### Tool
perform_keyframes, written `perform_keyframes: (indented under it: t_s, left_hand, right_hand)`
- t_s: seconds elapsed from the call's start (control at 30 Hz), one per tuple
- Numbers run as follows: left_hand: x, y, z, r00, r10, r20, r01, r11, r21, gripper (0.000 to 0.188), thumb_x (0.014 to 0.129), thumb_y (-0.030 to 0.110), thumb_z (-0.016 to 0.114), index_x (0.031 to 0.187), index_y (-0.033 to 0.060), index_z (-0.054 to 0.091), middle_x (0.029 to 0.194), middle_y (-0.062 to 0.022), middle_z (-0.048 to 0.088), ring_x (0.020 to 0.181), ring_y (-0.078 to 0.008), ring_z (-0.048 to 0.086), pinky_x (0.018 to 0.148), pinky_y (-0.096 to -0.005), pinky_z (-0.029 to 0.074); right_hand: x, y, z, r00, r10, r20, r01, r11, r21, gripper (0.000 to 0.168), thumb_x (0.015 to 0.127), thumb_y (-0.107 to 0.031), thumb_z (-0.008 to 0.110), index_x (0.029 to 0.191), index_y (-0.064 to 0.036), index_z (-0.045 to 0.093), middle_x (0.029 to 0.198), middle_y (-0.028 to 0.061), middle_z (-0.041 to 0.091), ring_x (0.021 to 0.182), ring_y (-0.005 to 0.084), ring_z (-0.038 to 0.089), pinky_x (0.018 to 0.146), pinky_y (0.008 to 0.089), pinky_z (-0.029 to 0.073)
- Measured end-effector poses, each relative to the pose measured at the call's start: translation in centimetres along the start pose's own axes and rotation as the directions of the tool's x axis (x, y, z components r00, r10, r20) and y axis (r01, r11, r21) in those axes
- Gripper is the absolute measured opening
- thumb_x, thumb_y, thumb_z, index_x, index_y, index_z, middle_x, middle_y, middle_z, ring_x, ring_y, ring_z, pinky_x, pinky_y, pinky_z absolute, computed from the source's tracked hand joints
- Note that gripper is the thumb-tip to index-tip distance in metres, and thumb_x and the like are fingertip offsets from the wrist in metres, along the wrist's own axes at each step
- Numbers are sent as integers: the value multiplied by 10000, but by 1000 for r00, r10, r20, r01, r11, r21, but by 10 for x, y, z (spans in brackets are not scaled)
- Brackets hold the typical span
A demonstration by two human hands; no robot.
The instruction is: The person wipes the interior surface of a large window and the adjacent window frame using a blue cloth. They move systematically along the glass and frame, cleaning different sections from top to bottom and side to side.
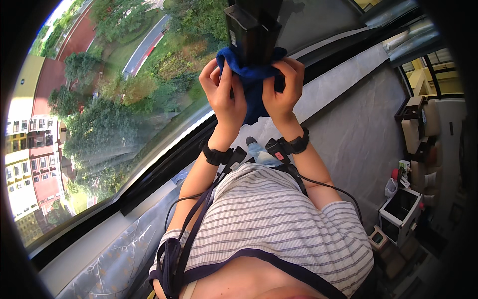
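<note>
A dark blue cloth (255,97) hangs between my two hands at the top middle of the view. My left hand (224,88) pinches its left edge, and my right hand (285,88) grips the right edge. The cloth's upper border is bunched and folded over, while its lower part droops beneath my fingers. A black box-shaped object (254,33) stands in front of the cloth's upper part and hides some of it. Black straps with small devices circle both wrists.
Left of me is a large window pane (149,101) in a black frame (168,175), with trees and buildings outside. A patterned curtain (108,258) hangs at lower left. On the right are the grey floor (347,119), a white-framed cabinet (399,215) and chairs (414,130). Cables run along both arms.
</note>
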State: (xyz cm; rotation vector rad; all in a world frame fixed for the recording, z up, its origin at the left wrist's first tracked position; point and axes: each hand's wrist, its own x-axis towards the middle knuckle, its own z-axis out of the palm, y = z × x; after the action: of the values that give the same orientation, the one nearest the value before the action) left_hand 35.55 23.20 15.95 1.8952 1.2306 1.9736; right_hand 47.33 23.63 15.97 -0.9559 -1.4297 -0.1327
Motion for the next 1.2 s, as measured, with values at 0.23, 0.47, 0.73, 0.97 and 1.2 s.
perform_keyframes:
  t_s: [0.23,0.47,0.73,0.97,1.2]
  left_hand:
    - [-7,-3,5,993,-97,63,89,988,127,362,696,-136,556,1008,1,679,1031,-153,627,869,-255,649,720,-303,522]
    - [-49,-37,6,954,-270,129,250,956,152,331,672,-135,537,932,2,689,932,-100,641,695,-201,629,606,-261,495]
    - [-64,-43,2,938,-270,219,257,962,89,314,726,-108,557,993,10,674,1042,-149,613,807,-258,657,681,-297,510]
    - [11,17,0,997,10,73,-4,997,-82,288,768,-25,592,1043,-26,678,1087,-238,600,974,-337,609,882,-371,473]
    - [-18,-11,1,977,-157,145,157,988,16,265,743,-74,668,995,1,695,1002,-131,614,876,-236,652,756,-288,514]
  right_hand:
    - [-12,7,7,997,-30,68,28,999,33,385,697,10,684,1051,-108,591,953,93,555,869,281,546,710,353,475]
    - [-74,39,10,963,134,234,-138,990,-2,382,682,100,612,999,-108,568,921,103,511,844,288,541,699,361,474]
    - [-95,47,15,946,221,238,-228,974,1,354,703,104,559,1013,-63,518,959,143,498,887,335,535,739,393,471]
    - [-7,6,13,998,59,7,-59,990,128,349,709,94,604,1019,-53,539,974,124,532,894,289,533,739,357,465]
    - [-34,27,10,989,29,144,-29,1000,3,301,757,102,589,997,-53,497,955,115,474,899,279,497,761,336,437]
